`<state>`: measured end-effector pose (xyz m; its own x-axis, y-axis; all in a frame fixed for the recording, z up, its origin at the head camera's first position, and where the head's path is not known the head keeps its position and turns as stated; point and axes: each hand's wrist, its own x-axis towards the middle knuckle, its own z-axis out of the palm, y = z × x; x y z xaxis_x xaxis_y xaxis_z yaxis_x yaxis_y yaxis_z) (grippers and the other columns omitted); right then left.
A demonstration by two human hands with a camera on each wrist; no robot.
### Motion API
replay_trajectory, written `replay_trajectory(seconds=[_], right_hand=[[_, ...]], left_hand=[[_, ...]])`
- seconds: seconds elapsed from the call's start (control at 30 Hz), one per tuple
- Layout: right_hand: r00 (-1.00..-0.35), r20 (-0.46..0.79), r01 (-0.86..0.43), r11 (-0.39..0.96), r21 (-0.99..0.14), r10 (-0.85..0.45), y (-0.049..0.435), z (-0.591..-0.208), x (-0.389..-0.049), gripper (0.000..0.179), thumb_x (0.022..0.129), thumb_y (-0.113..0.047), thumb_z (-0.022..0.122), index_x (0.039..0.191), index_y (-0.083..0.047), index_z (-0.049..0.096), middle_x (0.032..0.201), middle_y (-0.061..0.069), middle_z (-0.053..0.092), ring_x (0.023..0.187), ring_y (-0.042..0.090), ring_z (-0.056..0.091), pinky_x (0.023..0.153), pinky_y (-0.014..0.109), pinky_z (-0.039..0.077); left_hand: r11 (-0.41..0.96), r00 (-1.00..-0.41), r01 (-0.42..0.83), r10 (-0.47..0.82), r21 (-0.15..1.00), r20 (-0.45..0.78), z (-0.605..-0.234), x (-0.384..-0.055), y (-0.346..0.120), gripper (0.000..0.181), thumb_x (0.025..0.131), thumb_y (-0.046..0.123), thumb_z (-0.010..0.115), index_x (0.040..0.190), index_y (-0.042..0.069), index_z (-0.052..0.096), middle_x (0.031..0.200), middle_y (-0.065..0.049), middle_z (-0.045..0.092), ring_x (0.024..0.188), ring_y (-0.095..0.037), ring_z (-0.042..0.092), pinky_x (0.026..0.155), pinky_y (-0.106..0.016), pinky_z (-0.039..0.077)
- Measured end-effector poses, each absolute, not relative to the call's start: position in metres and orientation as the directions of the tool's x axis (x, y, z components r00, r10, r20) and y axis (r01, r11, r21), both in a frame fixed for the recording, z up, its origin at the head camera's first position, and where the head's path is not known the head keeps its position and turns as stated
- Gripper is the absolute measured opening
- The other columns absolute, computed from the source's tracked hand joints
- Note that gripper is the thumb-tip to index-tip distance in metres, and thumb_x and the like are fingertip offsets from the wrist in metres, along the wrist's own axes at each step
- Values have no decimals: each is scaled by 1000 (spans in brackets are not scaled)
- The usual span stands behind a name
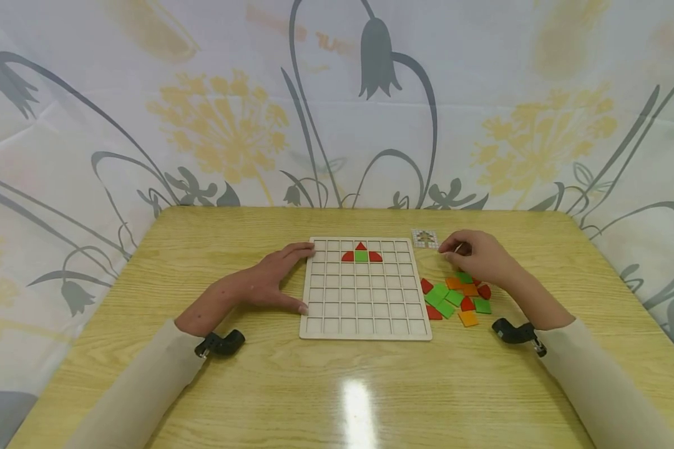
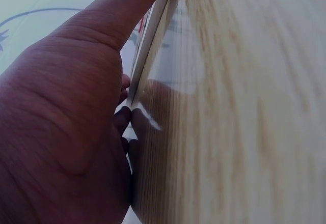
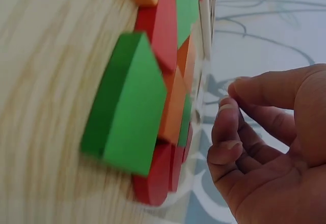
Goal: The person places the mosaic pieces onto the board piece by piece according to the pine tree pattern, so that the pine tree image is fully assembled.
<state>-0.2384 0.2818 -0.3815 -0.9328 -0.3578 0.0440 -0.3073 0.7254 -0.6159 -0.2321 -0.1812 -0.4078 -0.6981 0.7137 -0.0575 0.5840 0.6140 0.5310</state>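
Observation:
A pale wooden grid board point(image 1: 365, 337) lies flat on the table. In its upper rows sit a red triangle point(image 1: 361, 246), a green square point(image 1: 361, 256) below it, and red rounded pieces point(image 1: 375, 257) on both sides of the square. My left hand point(image 1: 264, 282) rests along the board's left edge, thumb near the lower corner, fingers spread toward the upper one; the left wrist view shows the thumb over the rim. Fingers curled, my right hand point(image 1: 480, 257) has its tips right at the corner of a small pattern card point(image 1: 424, 239). No piece shows between the fingertips.
Right of the board lies a loose pile of green squares point(image 1: 445, 308), orange pieces point(image 1: 468, 318) and red pieces point(image 1: 485, 291), several overlapping. The right wrist view shows a green piece point(image 3: 127, 107) up close. A patterned cloth point(image 1: 337, 125) hangs behind the wooden table point(image 1: 292, 386).

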Motion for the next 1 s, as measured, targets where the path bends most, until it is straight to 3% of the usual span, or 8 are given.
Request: replay_trajectory(seconds=[0.53, 1.0], right_hand=[[-950, -20, -246, 782, -572, -313, 317, -389, -231, 17, 103, -16, 71, 113, -4, 76, 101, 8, 72, 83, 21, 65, 74, 33, 54], [-927, -58, -251, 728, -638, -371, 323, -391, -231, 20, 104, -5, 66, 122, -2, 75, 101, 9, 71, 80, 21, 62, 69, 29, 52]], left_hand=[[614, -695, 597, 718, 516, -50, -410, -233, -182, 114, 86, 53, 87, 169, 9, 23, 177, -8, 13, 162, -35, 16, 126, -61, 22], [615, -694, 594, 718, 518, -57, -408, -233, -182, 113, 87, 52, 86, 169, 9, 23, 177, -8, 13, 162, -37, 17, 125, -63, 21]])
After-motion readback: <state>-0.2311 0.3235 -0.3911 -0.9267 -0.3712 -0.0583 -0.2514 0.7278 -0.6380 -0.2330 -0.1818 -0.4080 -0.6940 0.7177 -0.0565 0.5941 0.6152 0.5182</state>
